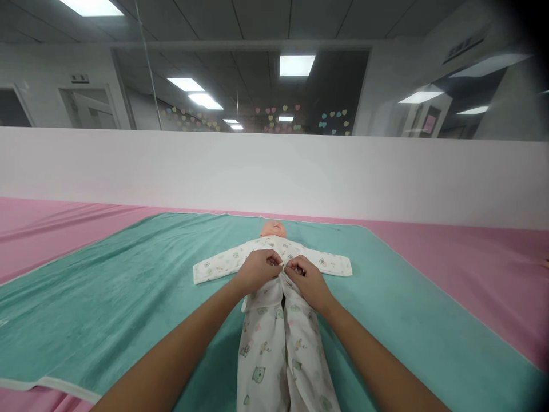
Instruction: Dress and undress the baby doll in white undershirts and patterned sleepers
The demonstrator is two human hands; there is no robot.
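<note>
A baby doll (273, 229) lies on its back with its head at the far end, dressed in a white printed top (225, 263) with both sleeves spread out sideways. White printed trousers (261, 355) cover its lower part and reach toward me. My left hand (261, 270) pinches the left front edge of the top at the doll's middle. Close beside it, my right hand (305, 279) pinches the right front edge. The fingertips of both hands nearly meet, and the small fastening between them is too tiny to make out. Below them the top's front edges part slightly.
Under the doll spreads a green cloth (128, 297) with a white border, over a pink sheet (472, 274). A low white wall (274, 171) with glass above stands behind. At the far right edge, part of another person's hand (544, 263) shows.
</note>
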